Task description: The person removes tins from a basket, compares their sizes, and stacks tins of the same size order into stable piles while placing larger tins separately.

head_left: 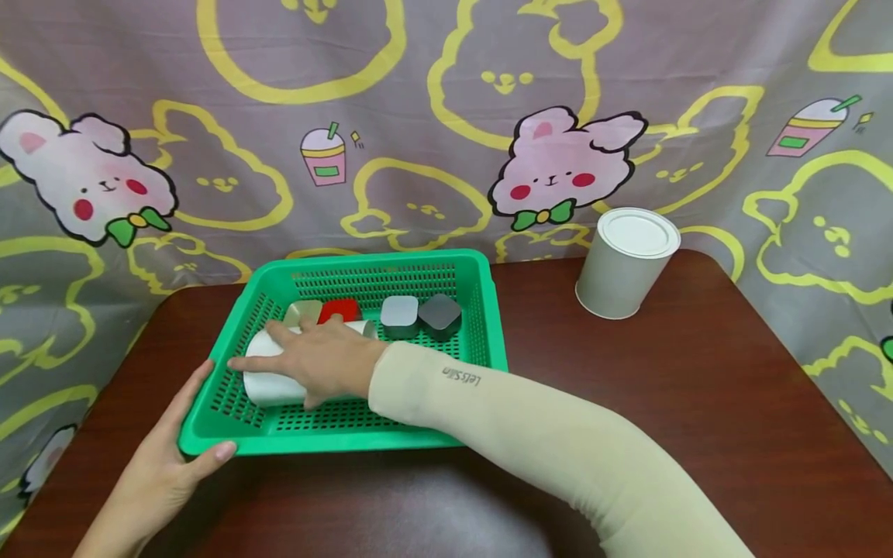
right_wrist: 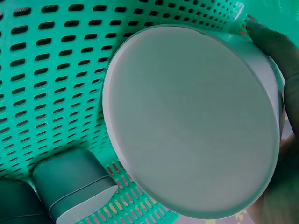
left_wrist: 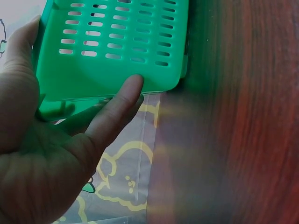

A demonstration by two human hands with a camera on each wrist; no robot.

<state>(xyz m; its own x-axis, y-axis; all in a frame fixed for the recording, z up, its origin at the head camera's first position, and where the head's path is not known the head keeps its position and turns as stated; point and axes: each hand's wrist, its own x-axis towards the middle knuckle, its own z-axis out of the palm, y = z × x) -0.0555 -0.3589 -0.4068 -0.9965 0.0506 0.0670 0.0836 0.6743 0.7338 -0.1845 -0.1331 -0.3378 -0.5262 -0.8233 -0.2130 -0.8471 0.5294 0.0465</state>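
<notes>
A green plastic basket (head_left: 328, 444) with slotted walls stands on the table. Its front-left corner is in my left hand (head_left: 163, 457), the thumb at the front rim and the fingers along the left side. The left wrist view shows a finger against the slotted end wall (left_wrist: 114, 81). Inside the basket a white can (head_left: 268, 387) lies on its side at the left. My right hand (head_left: 324, 356) holds it from above with fingers spread, the thumb at the near side. The can's flat round end (right_wrist: 191, 121) fills the right wrist view.
Behind the can sit a beige box (head_left: 303, 311) and a red box (head_left: 339, 308). A white-topped box (head_left: 400, 314) and a dark grey box (head_left: 441, 314) are further right in the basket. Another white can (head_left: 621, 267) stands upright at the table's back right, before a patterned curtain (head_left: 418, 116).
</notes>
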